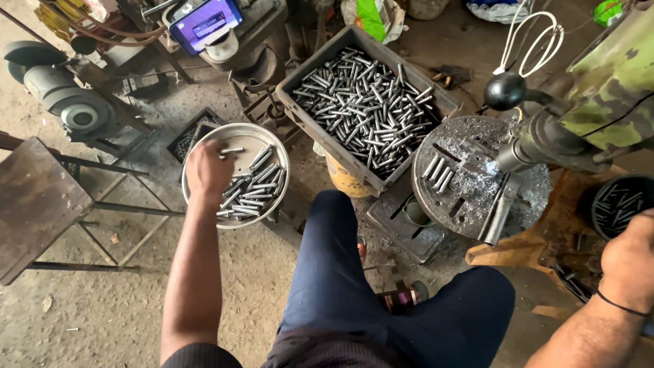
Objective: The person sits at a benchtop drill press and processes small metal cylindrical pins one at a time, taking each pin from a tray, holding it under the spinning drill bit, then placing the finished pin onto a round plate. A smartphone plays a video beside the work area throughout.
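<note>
Under the left hand [208, 170] sits a round, shallow metal pan [204, 140] of short, smooth steel pins [252, 187]; the fingers curl down among them, one pin [231, 150] poking out just beyond the fingertips. The right hand [630, 259] hangs loosely curled beside a dark round tub [598, 211] of similar pins, its grip hidden.

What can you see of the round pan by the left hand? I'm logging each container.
The pan is a shallow, round, dull grey metal dish with a low rim, lying flat near the floor beside the grey crate. Short steel pins lie loose across its right half. The left hand reaches into it, covering its left part, a pin at its fingertips.
</note>
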